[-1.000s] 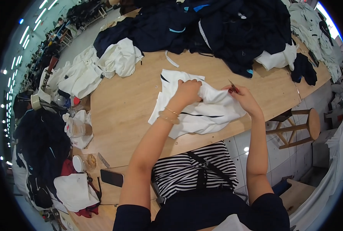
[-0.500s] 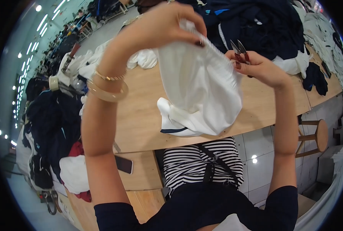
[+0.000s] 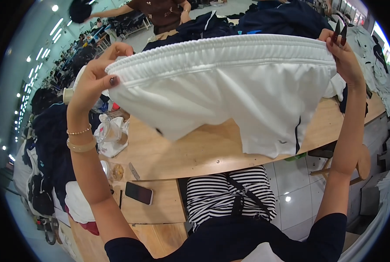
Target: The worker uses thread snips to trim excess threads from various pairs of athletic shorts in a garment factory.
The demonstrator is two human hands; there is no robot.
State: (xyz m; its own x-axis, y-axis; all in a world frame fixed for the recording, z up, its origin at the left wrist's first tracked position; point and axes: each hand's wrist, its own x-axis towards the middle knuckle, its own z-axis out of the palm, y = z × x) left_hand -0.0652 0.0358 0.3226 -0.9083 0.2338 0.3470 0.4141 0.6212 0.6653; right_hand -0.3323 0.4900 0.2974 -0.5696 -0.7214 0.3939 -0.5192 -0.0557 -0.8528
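Observation:
A pair of white shorts (image 3: 230,87) is stretched wide in the air above the wooden table, its gathered elastic waistband across the top. My left hand (image 3: 96,74) pinches one end of the waistband, and my right hand (image 3: 346,61) grips the other end. Small thread snips (image 3: 340,34) with red handles also stay in my right hand, blades pointing up. The shorts' legs hang down, with a dark navy strip along one leg near the hem. Part of the table behind the shorts is hidden.
On the wooden table (image 3: 195,153) lie a phone (image 3: 139,193) and a clear plastic bag (image 3: 113,133). Dark navy garments (image 3: 282,19) are heaped at the far side, with more dark clothing (image 3: 50,135) on the left. Across the table stands another person (image 3: 160,15). A wooden stool (image 3: 363,162) is at the right.
The bunched white garment has been lifted off the table and spread out by its waistband. My left hand moved left and down, my right hand right and up. A person now shows across the table.

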